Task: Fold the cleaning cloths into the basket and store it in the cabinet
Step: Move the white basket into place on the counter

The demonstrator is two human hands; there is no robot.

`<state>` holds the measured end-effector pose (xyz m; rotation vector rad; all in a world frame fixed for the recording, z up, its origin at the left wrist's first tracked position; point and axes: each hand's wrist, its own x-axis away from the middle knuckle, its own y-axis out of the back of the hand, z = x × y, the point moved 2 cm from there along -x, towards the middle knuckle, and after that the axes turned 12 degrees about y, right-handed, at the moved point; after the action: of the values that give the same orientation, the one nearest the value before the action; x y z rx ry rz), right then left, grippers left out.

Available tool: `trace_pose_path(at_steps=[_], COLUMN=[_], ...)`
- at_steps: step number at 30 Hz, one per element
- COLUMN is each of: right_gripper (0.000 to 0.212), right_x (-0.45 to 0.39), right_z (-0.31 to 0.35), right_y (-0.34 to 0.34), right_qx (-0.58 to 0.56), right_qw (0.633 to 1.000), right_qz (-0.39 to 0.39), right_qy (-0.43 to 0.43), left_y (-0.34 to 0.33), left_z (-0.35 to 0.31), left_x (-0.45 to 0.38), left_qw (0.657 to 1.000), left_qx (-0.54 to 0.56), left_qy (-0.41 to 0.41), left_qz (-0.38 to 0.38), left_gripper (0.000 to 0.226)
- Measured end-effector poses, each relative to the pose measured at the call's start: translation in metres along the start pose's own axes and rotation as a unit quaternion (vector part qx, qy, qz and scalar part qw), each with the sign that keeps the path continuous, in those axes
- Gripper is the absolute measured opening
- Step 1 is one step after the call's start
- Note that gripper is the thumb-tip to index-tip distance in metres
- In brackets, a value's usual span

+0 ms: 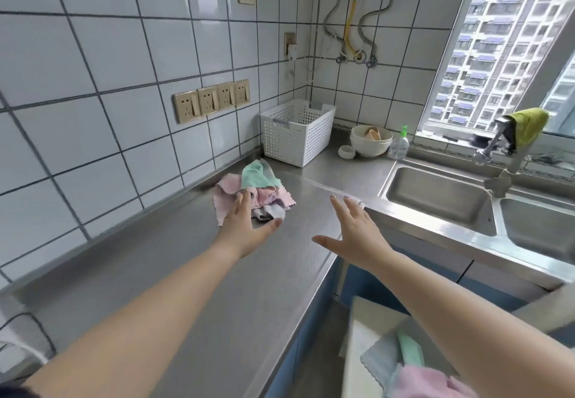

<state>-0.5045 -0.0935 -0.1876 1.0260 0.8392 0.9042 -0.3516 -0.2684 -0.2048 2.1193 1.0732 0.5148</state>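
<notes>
Left hand (245, 223) down on the near edge of the cloths (253, 193), fingers fairly straight and laid over the pile, thumb out by the grey piece; whether anything is pinched yet, I cannot tell. Right hand (351, 236) is spread wide, palm down, hovering above the bare steel counter (174, 273) with nothing in it, apart from the pile.

The cloths sit in a loose heap, pink, mint and grey, crumpled against the tiled wall. The white basket (297, 131) stands just behind them in the corner, and from here it looks to have nothing in it. A few more cloths (413, 369) show at the bottom right, on a pale surface lower than the counter.

So this looks like the very start: reaching in to take the first cloth, no folding done. The next move calls for picking one piece free of the heap, probably the top mint one or the grey one by the thumb, and spreading it flat on the open steel with both hands. The cabinet step is a long way off.
</notes>
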Motion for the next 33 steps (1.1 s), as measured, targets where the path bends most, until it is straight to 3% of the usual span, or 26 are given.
trace_pose_path(at_steps=[5,10,16,22,26,33], right_gripper=[0.100,0.100,0.099,0.092,0.095,0.088], right_x=[-0.057,-0.118,-0.197,-0.291,-0.376,-0.482], right_z=[-0.050,-0.100,-0.146,-0.181,-0.206,-0.239], right_y=[0.001,0.010,0.022,0.030,0.023,-0.011], right_qx=[-0.061,-0.130,-0.240,-0.315,-0.372,-0.400], right_qw=[0.998,0.991,0.968,0.944,0.919,0.902], right_qz=[0.006,0.008,-0.021,-0.032,-0.038,-0.021], right_qy=[-0.014,-0.026,-0.067,-0.094,-0.122,-0.160], left_y=[-0.041,-0.068,-0.092,-0.098,-0.102,-0.117], left_z=[-0.019,-0.046,-0.070,-0.099,-0.110,-0.108], left_x=[-0.074,-0.133,-0.207,-0.304,-0.390,-0.510], left_qw=[0.989,0.958,0.932,0.910,0.878,0.866], left_qx=[0.116,0.226,0.296,0.356,0.425,0.447], left_qy=[0.090,0.166,0.202,0.210,0.220,0.225], left_qz=[0.031,0.053,0.048,0.023,0.014,-0.004], left_gripper=[0.126,0.115,0.130,0.097,0.099,0.109])
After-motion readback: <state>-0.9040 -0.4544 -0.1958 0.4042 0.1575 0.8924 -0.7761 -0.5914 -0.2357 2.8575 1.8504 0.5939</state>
